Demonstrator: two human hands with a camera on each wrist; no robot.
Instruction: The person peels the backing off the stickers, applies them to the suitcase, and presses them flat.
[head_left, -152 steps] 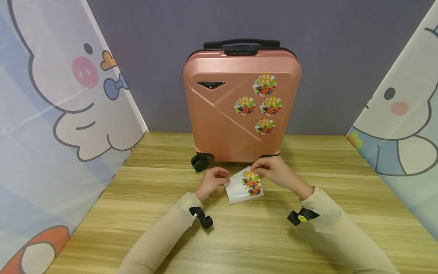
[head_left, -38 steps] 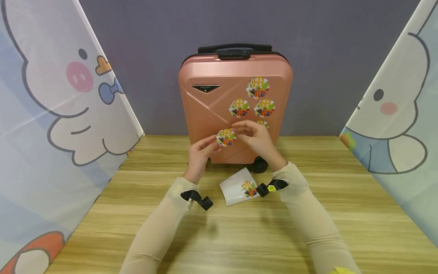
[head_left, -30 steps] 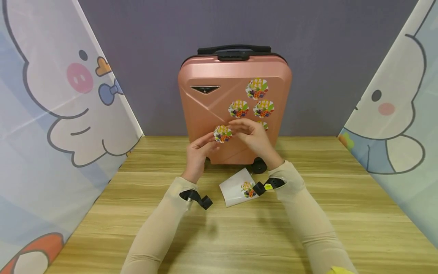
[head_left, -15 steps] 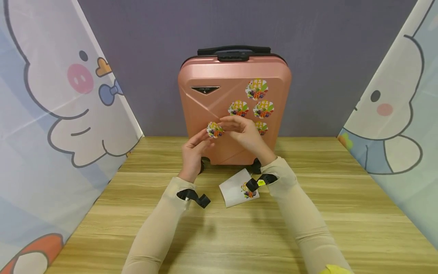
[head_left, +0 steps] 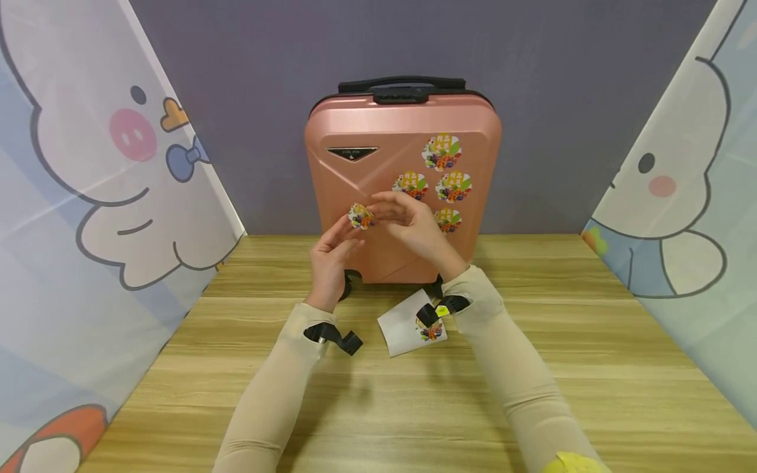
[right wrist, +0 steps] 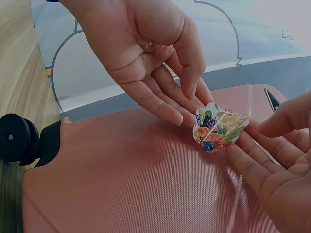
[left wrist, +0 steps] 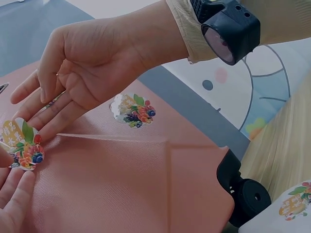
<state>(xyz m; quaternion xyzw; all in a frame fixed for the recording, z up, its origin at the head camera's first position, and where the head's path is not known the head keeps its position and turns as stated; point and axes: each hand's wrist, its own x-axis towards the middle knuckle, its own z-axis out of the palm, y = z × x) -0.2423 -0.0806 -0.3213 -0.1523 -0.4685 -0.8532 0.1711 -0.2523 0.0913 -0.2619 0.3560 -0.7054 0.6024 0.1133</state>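
Observation:
A fruit sticker (head_left: 361, 216) stays in front of the pink suitcase (head_left: 390, 253), bent, with a pale crease across it in the right wrist view. My left hand (head_left: 330, 263) touches its left side with straight fingertips, the thumb standing apart. From the right, my right hand (head_left: 416, 226) reaches it with nearly straight fingers; in the left wrist view that thumb is also off the sticker. Whether the sticker touches the suitcase, I cannot tell. Several similar stickers, such as the top one (head_left: 441, 153), are on the suitcase's right half, one partly behind my right hand.
On the wooden table (head_left: 532, 368), a white backing sheet (head_left: 399, 325) lies below the suitcase, with a fruit sticker (head_left: 430, 332) on it. A dark badge (head_left: 352, 154) marks the suitcase's upper left. Cartoon curtains flank both sides; a grey panel (head_left: 562, 131) stands behind.
Earlier, both hands were at the sheet on the table, the right fingers on a sticker. The sticker was then raised between the hands; in the last second both hands carried it left and slightly up.

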